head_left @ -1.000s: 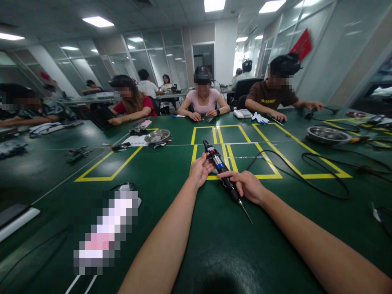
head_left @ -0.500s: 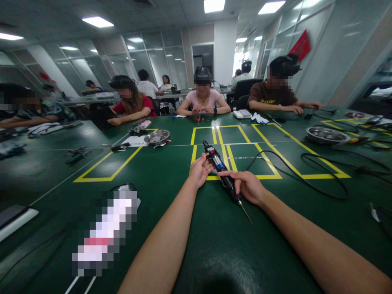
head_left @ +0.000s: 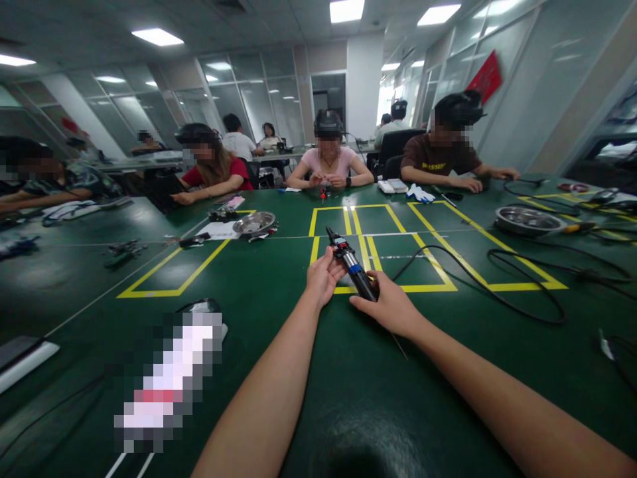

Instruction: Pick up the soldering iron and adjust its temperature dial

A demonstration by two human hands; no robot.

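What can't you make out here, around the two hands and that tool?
All in the head view:
- Lower body of the electric screwdriver: covered by the right hand.
- Its bit: thin and blurred, tip shape unreadable.
- How the left hand grips the top: its own fingers hide the contact.
- Object by the left forearm: masked by a pixelated block.
- Contents of the metal bowl: too small, seen side-on.

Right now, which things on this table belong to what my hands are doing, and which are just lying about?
In hand: electric screwdriver, held by left hand and right hand.
Lying about: steel bowl, white gloves, second steel bowl.
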